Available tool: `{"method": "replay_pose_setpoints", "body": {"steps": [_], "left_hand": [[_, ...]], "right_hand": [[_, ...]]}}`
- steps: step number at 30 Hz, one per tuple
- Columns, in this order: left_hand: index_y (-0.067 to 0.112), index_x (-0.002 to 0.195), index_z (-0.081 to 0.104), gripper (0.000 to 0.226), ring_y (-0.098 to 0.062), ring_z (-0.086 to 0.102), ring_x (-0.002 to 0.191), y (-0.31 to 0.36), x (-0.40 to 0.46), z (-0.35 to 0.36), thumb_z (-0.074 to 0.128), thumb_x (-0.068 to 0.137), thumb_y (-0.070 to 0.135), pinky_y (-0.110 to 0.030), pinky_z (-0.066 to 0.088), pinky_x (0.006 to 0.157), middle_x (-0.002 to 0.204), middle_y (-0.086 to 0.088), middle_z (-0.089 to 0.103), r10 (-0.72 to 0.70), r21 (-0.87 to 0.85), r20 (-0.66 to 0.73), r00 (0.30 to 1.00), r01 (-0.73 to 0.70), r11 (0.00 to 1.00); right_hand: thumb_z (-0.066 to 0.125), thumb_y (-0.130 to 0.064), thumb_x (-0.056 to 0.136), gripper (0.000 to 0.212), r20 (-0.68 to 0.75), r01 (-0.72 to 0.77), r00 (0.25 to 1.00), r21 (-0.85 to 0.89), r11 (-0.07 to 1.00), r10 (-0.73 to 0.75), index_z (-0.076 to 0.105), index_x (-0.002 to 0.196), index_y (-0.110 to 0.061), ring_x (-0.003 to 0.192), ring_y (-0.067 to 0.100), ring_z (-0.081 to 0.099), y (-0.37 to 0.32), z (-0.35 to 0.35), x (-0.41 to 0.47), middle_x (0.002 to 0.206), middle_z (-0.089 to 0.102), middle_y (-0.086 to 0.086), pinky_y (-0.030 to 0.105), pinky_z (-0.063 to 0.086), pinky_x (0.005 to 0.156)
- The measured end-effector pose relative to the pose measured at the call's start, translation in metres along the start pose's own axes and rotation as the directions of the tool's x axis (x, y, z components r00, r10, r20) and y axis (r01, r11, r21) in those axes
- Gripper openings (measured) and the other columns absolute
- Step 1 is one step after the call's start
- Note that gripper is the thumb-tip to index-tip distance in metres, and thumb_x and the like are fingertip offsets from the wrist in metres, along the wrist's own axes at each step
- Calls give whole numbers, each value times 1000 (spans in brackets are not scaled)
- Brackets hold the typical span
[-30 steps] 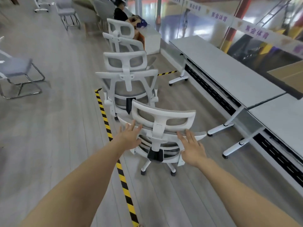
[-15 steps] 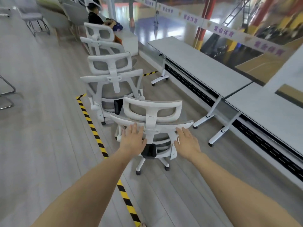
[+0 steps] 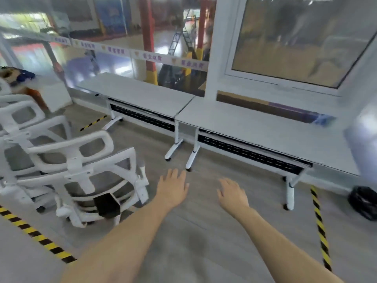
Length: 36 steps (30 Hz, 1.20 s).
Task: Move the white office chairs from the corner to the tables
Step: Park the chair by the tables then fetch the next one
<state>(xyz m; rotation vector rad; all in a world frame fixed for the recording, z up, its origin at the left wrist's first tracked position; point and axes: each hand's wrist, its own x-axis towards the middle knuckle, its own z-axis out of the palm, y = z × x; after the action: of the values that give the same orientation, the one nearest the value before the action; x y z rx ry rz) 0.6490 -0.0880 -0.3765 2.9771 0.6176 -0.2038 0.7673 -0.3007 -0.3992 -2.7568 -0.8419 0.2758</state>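
A row of white office chairs with grey mesh stands at the left. The nearest white chair [image 3: 85,172] has its back towards me. My left hand [image 3: 172,185] hovers over bare floor to the right of that chair, fingers apart, touching nothing. A little further right my right hand [image 3: 232,193] is also open and empty. Two grey tables stand end to end along the glass wall: the left table [image 3: 140,97] and the right table [image 3: 263,131], both beyond my hands.
Yellow-black floor tape [image 3: 38,240] runs at the lower left, another strip of floor tape [image 3: 320,227] at the right. A black bag [image 3: 364,202] lies under the right table's end. A white cabinet [image 3: 55,94] stands behind the chairs. Table legs on castors [image 3: 173,150] stick out towards me.
Both hands have come off the nearest chair's back. The view has swung right, so the chairs now sit at the left and the tables lie straight ahead.
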Motion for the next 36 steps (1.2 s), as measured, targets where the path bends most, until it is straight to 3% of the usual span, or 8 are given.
{"method": "replay_pose_setpoints", "body": {"steps": [2,6,9,15,19,24,36], "left_hand": [[20,158,29,56,-29,31,147,87,2,0,36,108,45,-47,40,107,156,-9,39,126,8,-25,992,-125,992],[19,160,28,56,-27,22,155,257,0,4,35,110,42,-46,32,116,164,-9,32,367,-10,-27,930,-367,930],[18,158,32,54,-27,27,153,373,-11,10,35,109,42,-46,34,115,161,-8,36,526,6,-38,850,-526,850],[19,149,41,46,-24,41,141,578,-40,14,35,109,40,-43,41,104,151,-5,46,772,49,-34,635,-770,636],[19,145,44,42,-24,45,136,708,-52,20,36,109,40,-42,43,99,147,-4,49,868,63,-25,496,-866,496],[20,142,45,41,-24,49,130,877,-54,27,37,109,42,-41,45,95,140,-4,51,927,98,-33,374,-922,376],[21,155,35,52,-25,41,142,1283,-86,26,37,108,43,-43,40,106,153,-5,44,995,44,13,102,-994,101]], "right_hand": [[42,-38,107,51,-26,-100,995,11,995,101,37,155,-24,149,23,33,76,-17,-34,163,35,-1,48,34,117],[44,-38,105,45,-132,-263,956,22,965,264,45,148,-25,143,23,39,215,-53,-116,157,42,-3,47,41,108],[47,-33,103,40,-207,-404,890,53,913,406,50,142,-24,135,25,46,303,-82,-184,149,48,-3,44,46,101],[46,-34,104,35,-341,-610,702,166,775,625,57,135,-22,135,25,46,446,-127,-302,145,51,-1,47,47,100],[43,-37,105,38,-394,-712,557,227,665,731,57,138,-24,137,23,46,538,-148,-368,148,51,-1,46,45,104],[47,-37,103,39,-403,-796,411,279,537,818,58,138,-23,139,24,44,665,-186,-427,149,51,0,46,41,108],[51,-33,101,38,-408,-874,70,414,253,910,60,135,-20,134,24,49,948,-291,-553,142,56,0,45,43,106]]}}
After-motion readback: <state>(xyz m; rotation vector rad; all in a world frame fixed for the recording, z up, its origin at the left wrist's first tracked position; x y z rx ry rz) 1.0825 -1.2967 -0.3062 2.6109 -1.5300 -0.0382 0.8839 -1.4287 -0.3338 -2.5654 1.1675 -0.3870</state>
